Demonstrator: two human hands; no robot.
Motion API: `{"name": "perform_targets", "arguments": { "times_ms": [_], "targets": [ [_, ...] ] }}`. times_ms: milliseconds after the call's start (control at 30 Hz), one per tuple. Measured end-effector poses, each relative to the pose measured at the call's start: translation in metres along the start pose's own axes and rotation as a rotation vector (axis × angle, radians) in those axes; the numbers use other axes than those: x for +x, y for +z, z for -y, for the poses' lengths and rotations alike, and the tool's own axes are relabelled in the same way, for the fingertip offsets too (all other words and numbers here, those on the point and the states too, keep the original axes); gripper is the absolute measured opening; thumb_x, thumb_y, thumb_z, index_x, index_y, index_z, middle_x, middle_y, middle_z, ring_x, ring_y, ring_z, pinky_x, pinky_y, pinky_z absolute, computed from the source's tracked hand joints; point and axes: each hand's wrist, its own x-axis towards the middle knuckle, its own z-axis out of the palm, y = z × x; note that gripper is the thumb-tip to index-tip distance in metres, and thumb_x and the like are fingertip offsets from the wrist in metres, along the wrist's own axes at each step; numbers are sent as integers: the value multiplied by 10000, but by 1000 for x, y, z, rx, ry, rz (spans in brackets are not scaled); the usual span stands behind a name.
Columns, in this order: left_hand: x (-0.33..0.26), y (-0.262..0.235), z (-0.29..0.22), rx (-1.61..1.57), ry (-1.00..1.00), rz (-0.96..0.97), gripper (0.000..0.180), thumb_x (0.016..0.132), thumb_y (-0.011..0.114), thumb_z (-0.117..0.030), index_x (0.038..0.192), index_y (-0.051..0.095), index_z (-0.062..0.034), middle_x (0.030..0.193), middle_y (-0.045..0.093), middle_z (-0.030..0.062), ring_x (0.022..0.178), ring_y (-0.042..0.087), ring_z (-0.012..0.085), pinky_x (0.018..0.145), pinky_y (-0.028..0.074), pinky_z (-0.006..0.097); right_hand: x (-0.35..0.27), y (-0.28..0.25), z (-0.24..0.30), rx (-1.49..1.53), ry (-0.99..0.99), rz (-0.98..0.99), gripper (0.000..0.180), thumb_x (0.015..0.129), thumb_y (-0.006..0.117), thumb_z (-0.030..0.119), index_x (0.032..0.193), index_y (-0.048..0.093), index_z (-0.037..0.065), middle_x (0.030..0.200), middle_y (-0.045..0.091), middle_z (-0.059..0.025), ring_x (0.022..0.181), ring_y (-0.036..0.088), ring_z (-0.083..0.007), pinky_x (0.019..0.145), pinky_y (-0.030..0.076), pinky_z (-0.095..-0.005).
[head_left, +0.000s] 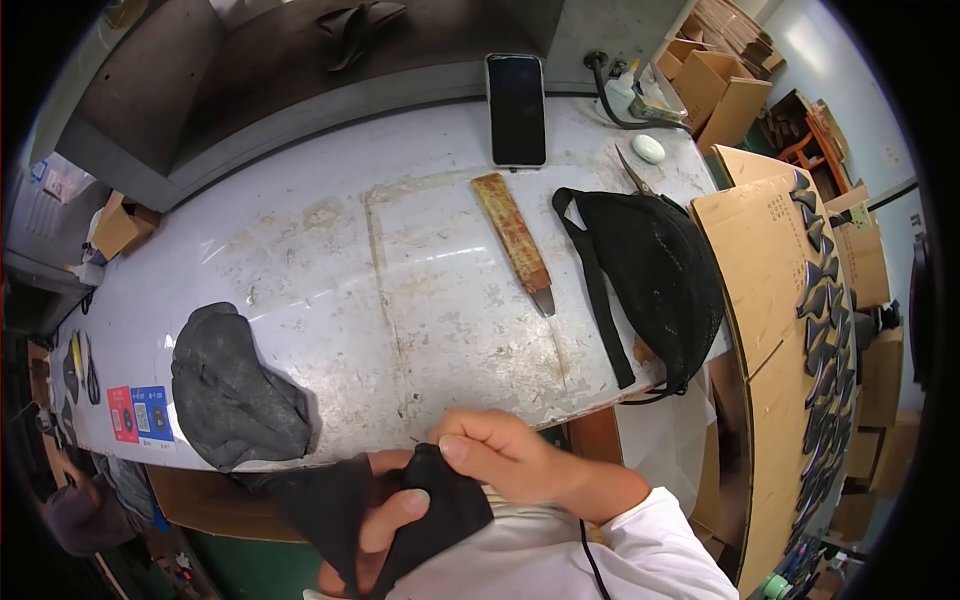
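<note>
Close to my body, below the table's front edge, I hold a soft black piece of cloth or thin leather. My right hand pinches its upper edge between thumb and curled fingers. Lower and to the left, my left hand grips the same piece. Its thumb presses on the front, and black material hides most of its other fingers. A folded dark grey piece of material lies on the table to the left of my hands. Farther off lies a flat knife with a worn, wrapped handle and a short exposed blade.
A black mesh bag with a strap lies on the worn white table, right side. Behind it are scissors, a white oval object and a phone. Cardboard at right carries several dark pointed pieces. Another person is far left.
</note>
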Motion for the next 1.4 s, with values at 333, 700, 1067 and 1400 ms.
{"name": "perform_targets", "arguments": {
  "times_ms": [333, 700, 1067, 1400],
  "targets": [
    [13, 22, -2, -353, -17, -136, 269, 882, 582, -179, 1018, 606, 52, 925, 673, 141, 838, 647, 185, 771, 516, 298, -10, -9, -5, -18, -1, -10, 279, 1033, 457, 203, 821, 494, 25, 675, 465, 6, 628, 417, -74, 560, 367, -253],
    [18, 18, 7, -442, -50, -156, 254, 937, 566, -204, 1003, 606, 39, 892, 654, 108, 783, 614, 145, 707, 492, 270, -4, 3, -19, 403, 266, -78, 292, 1028, 470, 194, 794, 443, 21, 622, 405, -10, 594, 361, -80, 522, 327, -283],
    [25, 13, 20, -516, -128, -266, 228, 966, 538, -194, 1028, 607, 15, 879, 663, 80, 778, 623, 120, 688, 503, 264, -8, 15, -28, 66, -49, -200, 287, 1022, 502, 200, 797, 455, 29, 684, 414, 34, 614, 329, -86, 544, 314, -253],
    [26, 14, 41, -211, 111, -308, 298, 1002, 468, -276, 963, 597, -10, 809, 638, 47, 706, 590, 101, 613, 461, 231, -10, 24, -23, 964, 349, -164, 396, 1039, 420, 360, 845, 549, 40, 707, 490, 26, 580, 401, -50, 521, 322, -216]
  ]
}}
